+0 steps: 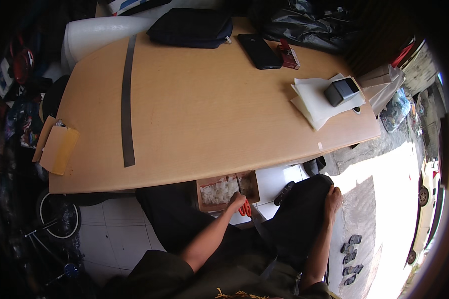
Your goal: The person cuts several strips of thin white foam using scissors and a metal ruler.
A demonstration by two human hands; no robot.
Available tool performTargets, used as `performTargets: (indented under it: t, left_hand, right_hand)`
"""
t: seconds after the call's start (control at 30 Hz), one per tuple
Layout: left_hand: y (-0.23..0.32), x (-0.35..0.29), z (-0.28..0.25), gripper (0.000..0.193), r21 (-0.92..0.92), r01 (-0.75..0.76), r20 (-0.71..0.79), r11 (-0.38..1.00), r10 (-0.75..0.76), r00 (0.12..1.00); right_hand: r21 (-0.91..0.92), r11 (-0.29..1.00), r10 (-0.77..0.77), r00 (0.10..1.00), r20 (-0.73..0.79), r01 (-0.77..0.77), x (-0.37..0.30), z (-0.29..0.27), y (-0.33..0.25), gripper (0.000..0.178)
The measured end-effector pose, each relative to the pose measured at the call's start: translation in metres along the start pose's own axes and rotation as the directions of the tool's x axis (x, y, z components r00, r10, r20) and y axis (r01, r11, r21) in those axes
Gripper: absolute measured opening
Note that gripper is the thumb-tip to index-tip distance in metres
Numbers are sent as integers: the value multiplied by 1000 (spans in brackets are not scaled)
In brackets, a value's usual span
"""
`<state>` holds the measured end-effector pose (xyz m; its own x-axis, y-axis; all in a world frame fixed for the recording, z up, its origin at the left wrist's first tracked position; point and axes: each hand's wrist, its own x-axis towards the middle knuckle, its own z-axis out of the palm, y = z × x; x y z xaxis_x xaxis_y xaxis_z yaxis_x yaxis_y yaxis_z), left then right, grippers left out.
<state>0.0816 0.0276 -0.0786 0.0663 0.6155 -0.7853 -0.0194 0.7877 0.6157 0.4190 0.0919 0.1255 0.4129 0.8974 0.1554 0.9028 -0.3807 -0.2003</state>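
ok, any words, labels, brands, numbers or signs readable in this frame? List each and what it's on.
None can be read well enough to quote.
Small red box on the table: any print is too small to read.
Dark clothing: yellow marks, perhaps lettering, cut off by the lower picture edge, unreadable.

Sunlit ground (384, 214) overexposed at right, dim left side, dark fisheye edges
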Motion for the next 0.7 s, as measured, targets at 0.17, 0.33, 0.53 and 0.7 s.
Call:
performTargets:
  t: [0.17, 0.33, 0.53, 0.7]
  left_hand:
    - [4, -5, -2, 28, -60, -24, 132, 998, 32, 991]
    - [32, -28, -20, 21, 93, -66, 219, 993, 44, 975]
    - [45, -65, -23, 16, -39, -78, 199, 996, 85, 976]
    - [36, -62, -10, 24, -146, -77, 168, 986, 102, 981]
  right_hand:
    - [94, 990, -97, 990, -102, 107, 34, 21, -17, 35]
    - [110, 969, -218, 975, -41, 221, 61, 46, -48, 37]
    - [169, 984, 38, 994, 101, -55, 69, 71, -5, 39]
    - [211, 977, -59, 920, 386, -26, 53, 173, 138, 35]
